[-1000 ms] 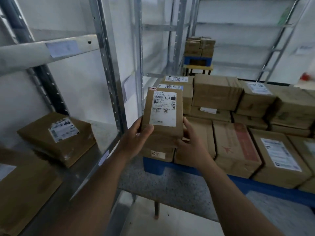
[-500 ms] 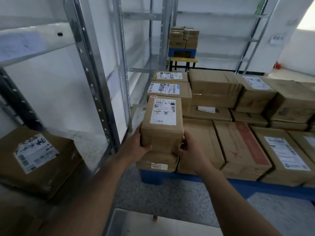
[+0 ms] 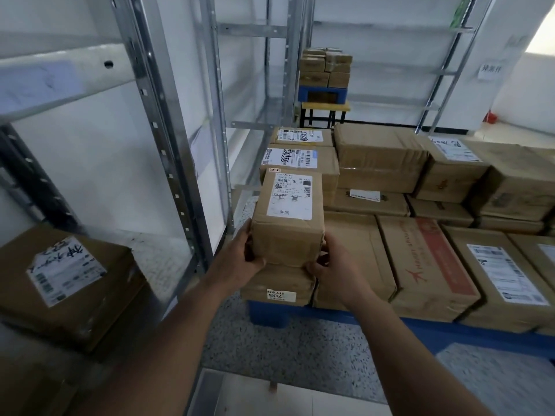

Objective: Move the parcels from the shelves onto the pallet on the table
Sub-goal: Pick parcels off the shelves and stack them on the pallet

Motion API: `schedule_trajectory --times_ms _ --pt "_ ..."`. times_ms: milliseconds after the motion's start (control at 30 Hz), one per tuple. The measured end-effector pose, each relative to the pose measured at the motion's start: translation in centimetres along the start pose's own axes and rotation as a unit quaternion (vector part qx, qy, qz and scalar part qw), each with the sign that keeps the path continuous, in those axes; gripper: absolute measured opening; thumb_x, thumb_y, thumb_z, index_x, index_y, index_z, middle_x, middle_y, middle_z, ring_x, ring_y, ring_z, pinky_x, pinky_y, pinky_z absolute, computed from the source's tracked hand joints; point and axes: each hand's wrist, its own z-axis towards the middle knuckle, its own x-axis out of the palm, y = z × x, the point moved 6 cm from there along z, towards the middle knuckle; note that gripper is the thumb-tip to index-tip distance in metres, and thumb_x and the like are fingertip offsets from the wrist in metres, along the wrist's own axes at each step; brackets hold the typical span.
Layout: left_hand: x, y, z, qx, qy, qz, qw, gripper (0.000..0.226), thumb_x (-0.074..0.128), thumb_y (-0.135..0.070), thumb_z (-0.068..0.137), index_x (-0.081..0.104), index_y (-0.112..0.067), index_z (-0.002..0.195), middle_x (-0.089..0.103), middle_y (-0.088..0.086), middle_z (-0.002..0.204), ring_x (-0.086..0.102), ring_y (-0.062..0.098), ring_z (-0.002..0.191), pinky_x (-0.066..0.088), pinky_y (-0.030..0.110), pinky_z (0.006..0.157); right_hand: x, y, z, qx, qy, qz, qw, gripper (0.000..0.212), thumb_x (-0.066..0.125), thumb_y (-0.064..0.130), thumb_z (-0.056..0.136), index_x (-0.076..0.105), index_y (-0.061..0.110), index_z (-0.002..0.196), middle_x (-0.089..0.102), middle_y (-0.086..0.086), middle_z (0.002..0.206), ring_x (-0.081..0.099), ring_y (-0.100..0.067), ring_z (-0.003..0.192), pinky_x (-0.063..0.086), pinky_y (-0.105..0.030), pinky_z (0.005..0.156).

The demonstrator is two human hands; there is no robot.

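Left hand (image 3: 244, 259) and right hand (image 3: 336, 270) clasp the near lower corners of a small brown parcel (image 3: 288, 217), fingers curled around its edges; its white shipping label faces up. The parcel sits at the near left corner of the blue pallet (image 3: 450, 328), on or just above a flatter parcel marked "705" (image 3: 279, 285); whether its full weight has settled cannot be told. The step in hand appears to be the set-down. To do it well, the person should square the parcel's edges with the box beneath, keep it flush against the taller stack behind (image 3: 300, 163), lower it flat rather than corner-first, and slide the fingers out sideways only once it rests, so that the narrow column does not lean toward the pallet's open edge.

The pallet lies on a speckled grey surface (image 3: 270, 340) and carries many cardboard parcels in one or two layers, among them a box with red print (image 3: 426, 262) and labelled boxes to the right. The metal shelf (image 3: 168, 151) at left holds at least one labelled parcel (image 3: 66, 280) not yet moved. A second blue pallet (image 3: 322, 96) with small boxes stands on a distant table.
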Motion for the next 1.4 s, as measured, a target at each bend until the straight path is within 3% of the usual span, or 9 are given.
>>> schedule_trajectory --times_ms 233,400,500,700,800,900,1067,1233,1400 --pt "0.0 0.7 -5.4 -0.017 -0.117 0.043 0.992 0.067 0.056 -0.036 0.09 0.02 -0.033 0.147 0.032 -0.004 0.151 0.037 0.021 0.135 0.039 0.041 0.103 -1.3 0.4 -3.5 -0.016 -0.062 -0.108 0.992 0.057 0.055 0.023 0.094 0.031 0.02 0.145 0.043 -0.001 0.133 0.051 -0.018 0.112 0.046 -0.033 0.088" --pt "1.5 0.8 -11.5 -0.039 -0.134 0.018 0.99 0.069 0.045 -0.059 0.08 0.028 -0.036 0.144 0.039 -0.012 0.142 0.037 0.012 0.132 0.037 0.045 0.107 -0.6 1.1 -7.9 -0.143 -0.124 -0.139 0.972 0.018 0.06 0.017 0.088 0.061 0.01 0.105 0.056 -0.006 0.097 0.056 -0.026 0.08 0.041 -0.029 0.06" --pt "2.8 0.8 -15.9 -0.058 -0.163 0.052 0.984 0.065 0.049 -0.053 0.085 0.032 -0.032 0.143 0.044 -0.004 0.143 0.041 0.014 0.13 0.039 0.042 0.104 1.2 1.3 -10.8 -0.216 -0.116 -0.137 0.96 0.016 0.07 0.007 0.075 0.066 0.007 0.091 0.059 -0.008 0.082 0.057 -0.028 0.069 0.045 -0.032 0.053" --pt "4.2 0.6 -24.2 -0.112 -0.228 0.192 0.948 0.055 0.054 -0.037 0.092 0.039 -0.018 0.141 0.048 0.003 0.138 0.044 0.021 0.125 0.036 0.032 0.102 4.5 1.6 -16.4 -0.299 -0.028 -0.166 0.939 0.025 0.061 0.024 0.081 0.067 0.011 0.101 0.062 -0.007 0.098 0.06 -0.025 0.088 0.052 -0.035 0.066" --pt "4.5 1.2 -28.4 -0.16 -0.238 0.217 0.933 0.058 0.044 -0.052 0.083 0.049 -0.022 0.133 0.057 0.002 0.128 0.052 0.022 0.115 0.043 0.041 0.095 5.5 1.8 -19.4 -0.329 0.022 -0.171 0.928 0.029 0.062 0.025 0.086 0.064 0.014 0.112 0.061 -0.005 0.108 0.057 -0.021 0.097 0.05 -0.032 0.079" --pt "4.5 1.4 -32.8 -0.185 -0.282 0.262 0.904 0.068 0.035 -0.058 0.073 0.059 -0.016 0.122 0.064 0.007 0.119 0.059 0.031 0.105 0.047 0.043 0.087 6.4 2.3 -22.4 -0.377 0.04 -0.174 0.909 0.035 0.072 0.025 0.079 0.064 0.015 0.112 0.064 -0.007 0.111 0.061 -0.023 0.099 0.054 -0.035 0.078" --pt "4.3 1.1 -40.3 -0.251 -0.329 0.311 0.856 0.07 0.035 -0.06 0.079 0.058 -0.015 0.127 0.054 0.01 0.135 0.052 0.033 0.119 0.041 0.05 0.099 9.4 3.4 -26.6 -0.414 0.093 -0.199 0.883 0.048 0.065 0.038 0.083 0.058 0.016 0.125 0.057 -0.012 0.13 0.055 -0.031 0.118 0.048 -0.046 0.093" --pt "3.5 0.8 -46.4 -0.307 -0.364 0.326 0.817 0.069 0.034 -0.06 0.08 0.06 -0.014 0.125 0.053 0.011 0.135 0.051 0.034 0.121 0.04 0.051 0.096 11.7 5.8 -30.6 -0.443 0.121 -0.195 0.867 0.05 0.058 0.045 0.078 0.063 0.015 0.117 0.062 -0.013 0.123 0.061 -0.034 0.108 0.049 -0.045 0.087" --pt "1.9 1.2 -51.2 -0.336 -0.408 0.312 0.79 0.073 0.032 -0.061 0.079 0.054 -0.015 0.131 0.049 0.01 0.139 0.048 0.033 0.124 0.038 0.052 0.097 14.2 8.2 -33.9 -0.476 0.155 -0.182 0.847 0.051 0.054 0.047 0.084 0.057 0.017 0.125 0.058 -0.01 0.129 0.055 -0.029 0.116 0.045 -0.045 0.095"
